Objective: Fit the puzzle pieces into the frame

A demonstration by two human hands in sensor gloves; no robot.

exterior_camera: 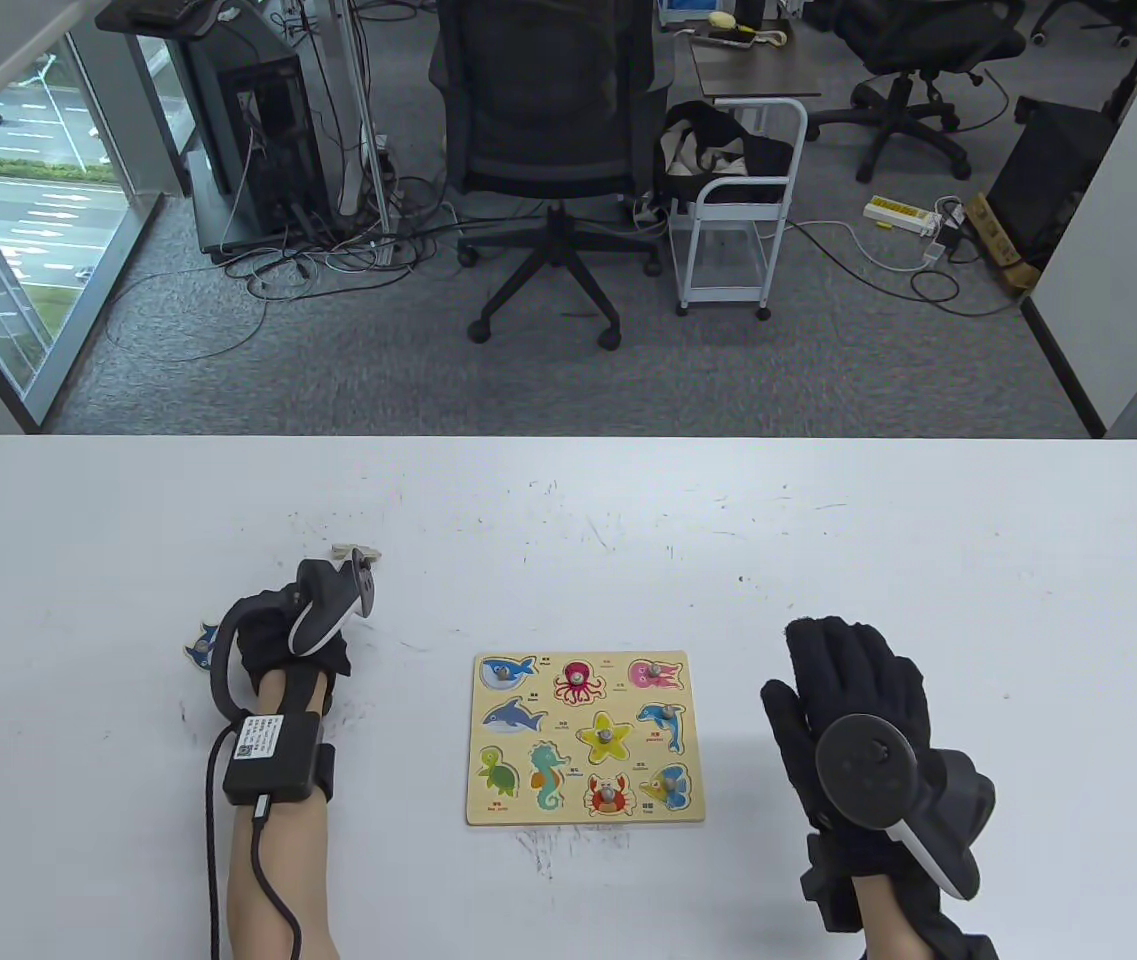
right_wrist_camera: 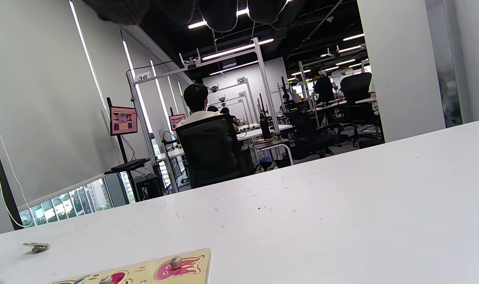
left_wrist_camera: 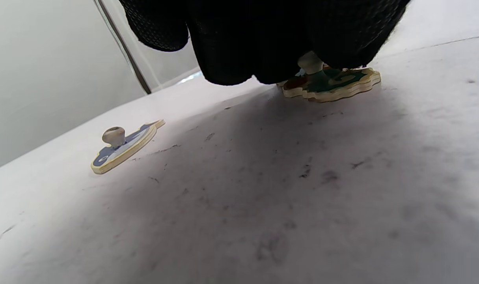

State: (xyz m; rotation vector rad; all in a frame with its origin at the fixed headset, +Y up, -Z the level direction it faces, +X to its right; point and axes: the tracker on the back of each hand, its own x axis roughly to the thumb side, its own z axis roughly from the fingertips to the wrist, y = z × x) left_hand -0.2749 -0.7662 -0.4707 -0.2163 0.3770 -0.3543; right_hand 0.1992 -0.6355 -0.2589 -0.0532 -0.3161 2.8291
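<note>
The wooden puzzle frame (exterior_camera: 673, 815) lies at the table's middle front, with several sea-animal pieces seated in it; its corner also shows in the right wrist view (right_wrist_camera: 202, 254). My left hand (exterior_camera: 278, 628) is curled, knuckles up, left of the frame. In the left wrist view its fingers (left_wrist_camera: 263, 47) close down on the knob of a green puzzle piece (left_wrist_camera: 334, 83) that lies flat on the table. A blue piece (exterior_camera: 201, 645) with a knob lies just left of that hand (left_wrist_camera: 123, 146). My right hand (exterior_camera: 853, 690) is flat with fingers spread, right of the frame, holding nothing.
A pale piece (exterior_camera: 356, 553) lies beyond my left hand, apparently face down; it also shows in the right wrist view (right_wrist_camera: 36, 247). The white table (exterior_camera: 928, 540) is scuffed. An office chair (exterior_camera: 548, 150) and a cart (exterior_camera: 733, 230) stand on the floor beyond the far edge.
</note>
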